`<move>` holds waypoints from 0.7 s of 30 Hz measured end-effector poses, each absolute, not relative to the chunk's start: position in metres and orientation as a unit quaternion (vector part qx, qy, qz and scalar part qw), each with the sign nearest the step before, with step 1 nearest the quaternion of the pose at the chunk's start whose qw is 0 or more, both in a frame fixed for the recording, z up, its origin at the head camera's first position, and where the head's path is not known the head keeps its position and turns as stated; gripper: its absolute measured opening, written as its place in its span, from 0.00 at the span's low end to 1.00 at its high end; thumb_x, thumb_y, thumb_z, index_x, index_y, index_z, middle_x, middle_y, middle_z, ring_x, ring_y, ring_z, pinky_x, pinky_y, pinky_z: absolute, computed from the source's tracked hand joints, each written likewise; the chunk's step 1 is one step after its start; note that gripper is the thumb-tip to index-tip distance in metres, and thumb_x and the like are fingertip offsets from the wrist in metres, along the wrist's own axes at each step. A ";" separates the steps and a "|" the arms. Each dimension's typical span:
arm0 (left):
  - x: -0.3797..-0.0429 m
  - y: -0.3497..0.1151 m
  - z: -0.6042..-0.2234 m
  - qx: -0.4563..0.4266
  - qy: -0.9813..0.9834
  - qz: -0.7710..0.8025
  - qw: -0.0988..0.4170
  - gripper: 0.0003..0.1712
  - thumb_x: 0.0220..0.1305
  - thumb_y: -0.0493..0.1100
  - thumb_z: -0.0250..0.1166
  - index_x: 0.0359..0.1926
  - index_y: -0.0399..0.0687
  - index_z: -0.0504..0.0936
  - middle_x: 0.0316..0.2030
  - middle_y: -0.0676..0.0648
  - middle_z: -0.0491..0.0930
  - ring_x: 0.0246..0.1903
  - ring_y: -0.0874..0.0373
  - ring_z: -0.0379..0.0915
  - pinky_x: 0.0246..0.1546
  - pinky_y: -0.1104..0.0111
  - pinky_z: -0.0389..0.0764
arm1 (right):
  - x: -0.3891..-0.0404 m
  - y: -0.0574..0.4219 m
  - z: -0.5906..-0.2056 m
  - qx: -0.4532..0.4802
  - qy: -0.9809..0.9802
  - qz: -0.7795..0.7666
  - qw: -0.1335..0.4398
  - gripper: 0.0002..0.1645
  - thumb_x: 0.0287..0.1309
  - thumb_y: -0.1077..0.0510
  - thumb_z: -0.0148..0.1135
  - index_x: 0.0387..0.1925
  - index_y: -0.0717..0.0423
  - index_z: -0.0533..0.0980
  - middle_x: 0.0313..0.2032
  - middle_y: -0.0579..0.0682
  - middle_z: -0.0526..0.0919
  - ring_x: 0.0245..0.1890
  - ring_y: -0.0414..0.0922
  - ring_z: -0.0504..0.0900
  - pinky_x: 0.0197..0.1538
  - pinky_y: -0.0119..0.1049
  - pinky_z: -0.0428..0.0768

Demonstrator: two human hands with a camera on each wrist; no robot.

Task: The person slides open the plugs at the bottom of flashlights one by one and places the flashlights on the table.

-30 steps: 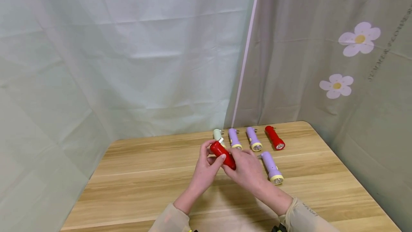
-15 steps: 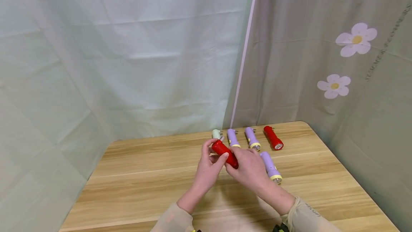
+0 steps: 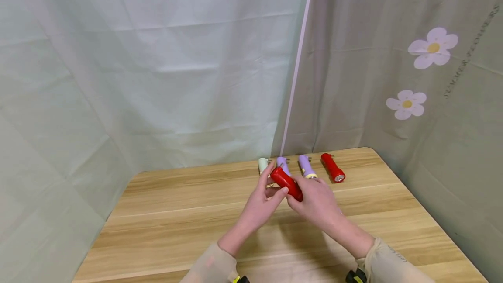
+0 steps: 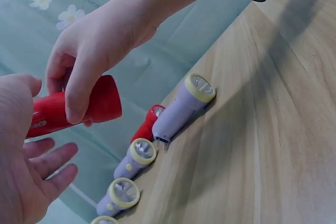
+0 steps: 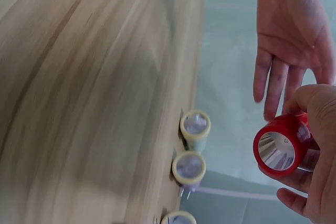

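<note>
My right hand grips a red flashlight above the table, its fingers and thumb round the body near the head. The lamp end faces the camera in the right wrist view, with its reflector showing. At the tail, where metal prongs stick out, is my left hand; its thumb and index finger reach to the flashlight, and the other fingers are extended in the left wrist view. Nearest behind the right hand lies a purple flashlight with a yellow rim, mostly hidden in the head view.
Along the wooden table's back edge lie a pale green flashlight, two purple flashlights, one plainly seen, and another red flashlight. Curtains hang behind and beside the table.
Both hands have moved slightly right with the red flashlight, now covering the near purple flashlight. The pale plug piece standing at the tail earlier no longer shows; thin prongs show there instead.
</note>
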State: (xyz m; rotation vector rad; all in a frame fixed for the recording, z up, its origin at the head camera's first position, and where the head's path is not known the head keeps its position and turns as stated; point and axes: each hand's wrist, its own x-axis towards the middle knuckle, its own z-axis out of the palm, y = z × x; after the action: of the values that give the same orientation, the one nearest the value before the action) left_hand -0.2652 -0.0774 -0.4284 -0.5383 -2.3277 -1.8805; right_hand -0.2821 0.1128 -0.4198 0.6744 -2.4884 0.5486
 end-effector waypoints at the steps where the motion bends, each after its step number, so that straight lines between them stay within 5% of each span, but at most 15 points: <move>1: -0.266 -0.077 -0.427 -0.181 -0.768 -0.613 0.048 0.44 0.71 0.54 0.66 0.78 0.83 0.51 0.62 0.49 0.74 0.53 0.54 0.80 0.47 0.61 0.85 | -0.283 0.116 -0.419 0.247 -0.915 0.203 0.247 0.19 0.54 0.48 0.73 0.46 0.48 0.81 0.27 0.35 0.81 0.24 0.35 0.73 0.44 0.44 0.75; 8: -0.265 -0.077 -0.422 -0.197 -0.811 -0.545 0.078 0.48 0.69 0.62 0.65 0.80 0.79 0.45 0.71 0.49 0.65 0.63 0.47 0.73 0.60 0.50 0.77 | -0.287 0.137 -0.416 0.233 -0.918 0.196 0.255 0.21 0.52 0.49 0.75 0.46 0.51 0.81 0.28 0.40 0.82 0.24 0.38 0.74 0.41 0.43 0.74; 13: -0.263 -0.081 -0.421 -0.212 -0.869 -0.432 0.116 0.50 0.70 0.67 0.60 0.81 0.75 0.41 0.75 0.51 0.60 0.66 0.49 0.70 0.58 0.47 0.78 | -0.289 0.148 -0.413 0.230 -0.921 0.193 0.249 0.21 0.52 0.49 0.74 0.46 0.52 0.81 0.27 0.39 0.82 0.24 0.39 0.74 0.42 0.45 0.73; 21: -0.260 -0.086 -0.424 -0.269 -0.919 -0.237 0.166 0.49 0.71 0.65 0.60 0.82 0.58 0.48 0.74 0.42 0.62 0.69 0.45 0.65 0.65 0.48 0.72 | -0.298 0.173 -0.407 0.216 -0.925 0.178 0.259 0.25 0.52 0.50 0.75 0.51 0.56 0.81 0.29 0.44 0.84 0.25 0.42 0.77 0.41 0.47 0.75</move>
State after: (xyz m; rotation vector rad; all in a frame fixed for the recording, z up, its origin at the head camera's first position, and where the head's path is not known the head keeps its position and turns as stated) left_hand -0.2600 -0.0861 -0.4237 -0.7652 -2.6154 -0.6758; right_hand -0.2979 0.1733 -0.4070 0.5842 -2.5056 0.4834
